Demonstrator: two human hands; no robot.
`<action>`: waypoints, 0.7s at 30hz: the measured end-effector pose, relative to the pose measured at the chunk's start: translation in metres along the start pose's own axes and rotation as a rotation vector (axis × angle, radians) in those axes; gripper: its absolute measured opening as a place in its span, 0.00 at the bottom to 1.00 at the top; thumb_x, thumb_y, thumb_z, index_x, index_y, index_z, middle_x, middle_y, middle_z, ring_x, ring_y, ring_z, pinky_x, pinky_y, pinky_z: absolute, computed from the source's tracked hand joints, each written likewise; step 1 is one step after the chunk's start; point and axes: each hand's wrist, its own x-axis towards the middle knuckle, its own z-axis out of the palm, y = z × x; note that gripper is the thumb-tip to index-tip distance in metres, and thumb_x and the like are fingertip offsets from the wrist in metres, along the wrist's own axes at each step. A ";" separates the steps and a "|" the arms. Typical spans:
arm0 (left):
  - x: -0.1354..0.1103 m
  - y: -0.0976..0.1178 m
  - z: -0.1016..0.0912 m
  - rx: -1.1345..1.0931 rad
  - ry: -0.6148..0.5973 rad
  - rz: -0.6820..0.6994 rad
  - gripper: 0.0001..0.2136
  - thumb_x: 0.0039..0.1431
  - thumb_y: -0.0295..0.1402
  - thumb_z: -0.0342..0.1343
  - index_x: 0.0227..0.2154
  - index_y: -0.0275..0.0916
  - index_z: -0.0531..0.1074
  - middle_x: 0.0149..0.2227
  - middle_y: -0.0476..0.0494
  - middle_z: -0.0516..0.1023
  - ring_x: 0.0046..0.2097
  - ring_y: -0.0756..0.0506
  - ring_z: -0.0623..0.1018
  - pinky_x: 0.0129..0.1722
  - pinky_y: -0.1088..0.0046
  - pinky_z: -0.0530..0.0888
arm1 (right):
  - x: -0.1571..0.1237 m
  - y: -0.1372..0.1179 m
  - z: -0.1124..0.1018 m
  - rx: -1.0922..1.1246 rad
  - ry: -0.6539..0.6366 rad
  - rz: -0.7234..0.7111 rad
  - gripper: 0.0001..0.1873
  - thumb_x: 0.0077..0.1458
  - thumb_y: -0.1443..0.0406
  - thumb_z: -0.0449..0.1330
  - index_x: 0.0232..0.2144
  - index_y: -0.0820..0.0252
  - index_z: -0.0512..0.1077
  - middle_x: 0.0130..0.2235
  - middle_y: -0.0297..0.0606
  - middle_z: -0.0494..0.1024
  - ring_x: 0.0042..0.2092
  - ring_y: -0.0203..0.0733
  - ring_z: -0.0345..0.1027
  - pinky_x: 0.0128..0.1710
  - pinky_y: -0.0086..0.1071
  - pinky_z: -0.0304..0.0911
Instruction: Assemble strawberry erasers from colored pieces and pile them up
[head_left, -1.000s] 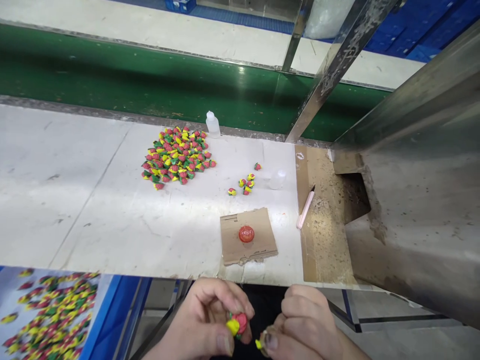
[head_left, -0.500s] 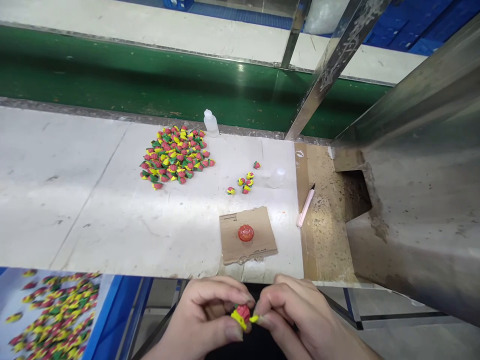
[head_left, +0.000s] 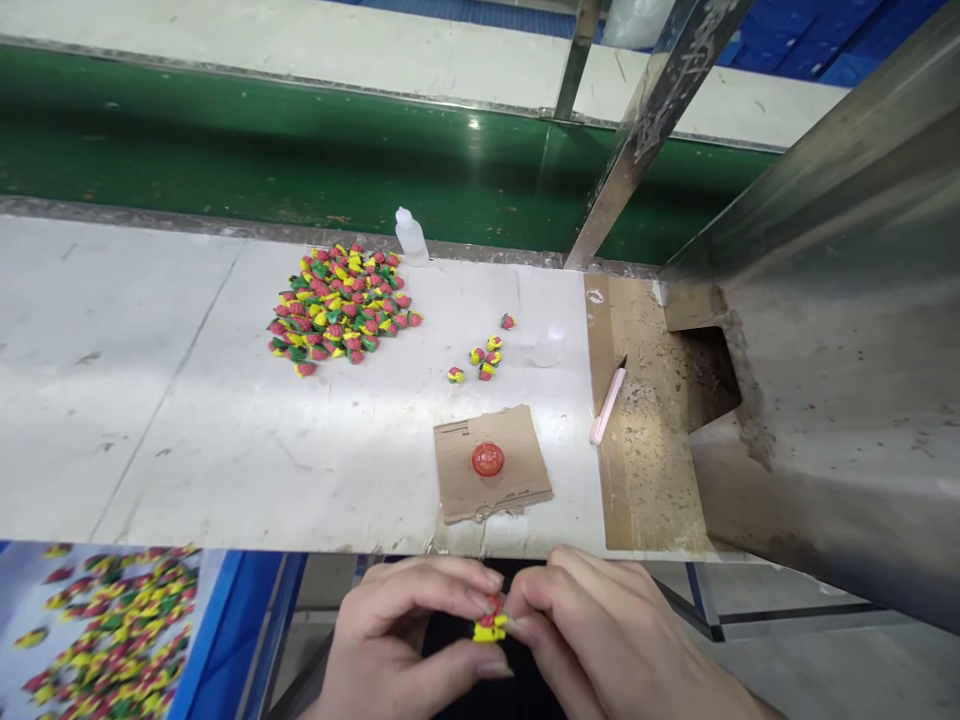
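My left hand (head_left: 412,635) pinches a small red and yellow figure (head_left: 489,626) between thumb and fingers, just off the table's front edge. Close against its right side, my right hand (head_left: 592,630) has thumb and forefinger pressed together on a small yellow piece (head_left: 501,622) that meets the figure. The fingers partly cover both. Beyond the hands lies a square of brown cardboard (head_left: 459,490), with a shallow red-orange dish (head_left: 487,459) on it that looks wet. Several similar small figures (head_left: 486,370) lie loose behind the cardboard.
A big pile of red, yellow and green figures (head_left: 337,305) lies left of a white squeeze bottle (head_left: 411,238). A pink pen-like tool (head_left: 609,405) with a dark tip rests on the right. A blue-edged tray (head_left: 214,630) of more pieces stands lower left. A metal housing (head_left: 825,350) bounds the right.
The small yellow piece in my right hand has come from beside the figure to against it. The figure has turned in my left fingers. The view has shifted slightly.
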 end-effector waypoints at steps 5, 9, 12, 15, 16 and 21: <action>-0.001 -0.003 0.001 0.023 -0.006 0.021 0.17 0.43 0.26 0.80 0.35 0.53 0.88 0.33 0.53 0.91 0.35 0.46 0.90 0.39 0.82 0.84 | -0.002 0.001 -0.003 -0.031 -0.001 -0.011 0.17 0.80 0.63 0.42 0.40 0.56 0.67 0.32 0.29 0.77 0.31 0.34 0.72 0.32 0.29 0.61; -0.001 -0.001 0.001 0.004 -0.011 0.005 0.17 0.42 0.25 0.80 0.34 0.53 0.88 0.33 0.52 0.91 0.35 0.46 0.90 0.39 0.83 0.84 | -0.001 0.001 -0.004 -0.015 0.001 -0.002 0.17 0.80 0.63 0.42 0.40 0.56 0.67 0.33 0.29 0.77 0.32 0.34 0.73 0.33 0.28 0.62; -0.001 0.001 0.003 -0.025 -0.011 -0.026 0.18 0.42 0.24 0.80 0.34 0.53 0.88 0.32 0.51 0.91 0.35 0.46 0.90 0.38 0.83 0.84 | 0.000 0.001 -0.004 0.002 -0.003 0.010 0.17 0.79 0.63 0.43 0.40 0.56 0.67 0.33 0.30 0.77 0.32 0.34 0.73 0.34 0.27 0.63; -0.002 0.000 0.002 -0.077 -0.006 -0.076 0.18 0.41 0.23 0.79 0.33 0.53 0.88 0.31 0.51 0.91 0.36 0.45 0.90 0.38 0.82 0.84 | 0.001 0.001 -0.004 0.032 -0.012 0.018 0.16 0.79 0.63 0.44 0.40 0.56 0.68 0.34 0.30 0.78 0.32 0.34 0.73 0.34 0.27 0.63; -0.003 -0.001 0.002 -0.101 -0.006 -0.096 0.18 0.41 0.22 0.79 0.33 0.53 0.88 0.31 0.51 0.91 0.36 0.45 0.90 0.37 0.81 0.84 | 0.001 0.001 -0.004 0.041 -0.016 0.022 0.16 0.79 0.63 0.44 0.40 0.56 0.68 0.34 0.30 0.78 0.33 0.34 0.73 0.34 0.27 0.63; -0.007 -0.006 0.000 -0.212 -0.023 -0.231 0.20 0.42 0.19 0.77 0.34 0.52 0.88 0.35 0.48 0.91 0.37 0.44 0.90 0.37 0.80 0.84 | 0.000 0.002 -0.003 0.050 -0.017 0.016 0.16 0.79 0.63 0.44 0.39 0.56 0.67 0.33 0.30 0.78 0.32 0.34 0.73 0.34 0.27 0.63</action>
